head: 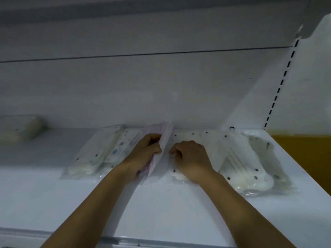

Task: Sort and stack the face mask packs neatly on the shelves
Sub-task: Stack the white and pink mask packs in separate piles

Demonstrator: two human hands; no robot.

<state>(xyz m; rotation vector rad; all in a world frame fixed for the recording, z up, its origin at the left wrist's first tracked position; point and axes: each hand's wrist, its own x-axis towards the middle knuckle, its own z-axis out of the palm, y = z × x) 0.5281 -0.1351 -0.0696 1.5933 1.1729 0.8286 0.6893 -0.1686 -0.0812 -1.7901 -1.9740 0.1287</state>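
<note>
The white shelf (161, 203) ran wide under a pale back panel, dimly lit, with a slotted upright at its right end. Near the middle of it, close to the back panel, a pink-tinted mask pack (162, 145) stood tilted on its edge, and the left hand (143, 149) gripped it with fingers curled round its near side. Just beside it the right hand (189, 158) lay knuckles-up with fingers curled, resting on a clear pack of white masks (197, 138); whether it pinched the film or only pressed it could not be told. To the left of the pink pack lay a flat stack of spotted packs (100, 153), touching or nearly touching it, and to the right a looser, crumpled heap of white mask packs (250, 167) spread toward the shelf end. Far left, well apart, sat another pale bundle (23, 129), too blurred to identify. The step in hand appeared to be seating the pink pack between its neighbours. To do it well, the right hand would best hold the white pack flat while the left lowered the pink one squarely, edges aligned with the back panel; slippery film could slide, so slow, even pressure seemed wise.
</note>
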